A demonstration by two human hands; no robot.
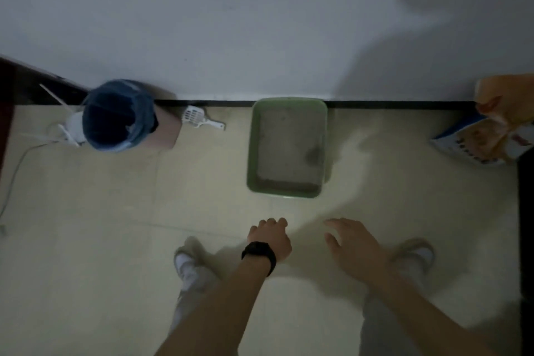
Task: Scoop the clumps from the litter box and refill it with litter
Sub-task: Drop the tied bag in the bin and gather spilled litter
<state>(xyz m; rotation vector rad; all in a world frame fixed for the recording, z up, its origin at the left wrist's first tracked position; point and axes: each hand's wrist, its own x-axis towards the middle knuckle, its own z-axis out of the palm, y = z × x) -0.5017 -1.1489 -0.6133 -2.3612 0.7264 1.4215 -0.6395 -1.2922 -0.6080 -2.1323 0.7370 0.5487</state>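
Green rectangular plastic litter box (252, 153) sat at the wall, white slotted scoop (199, 120) and blue-lined bin (115, 115) left of it, orange litter bag (491, 136) right, left hand (270, 240) loosely curled before it, right hand (352, 246) fingers spread.

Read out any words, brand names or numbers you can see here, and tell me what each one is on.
No text here can be read.
litter bag: a row of dark characters and a red mark, too blurred to read.
litter box, scoop, bin, wristwatch: no text visible.
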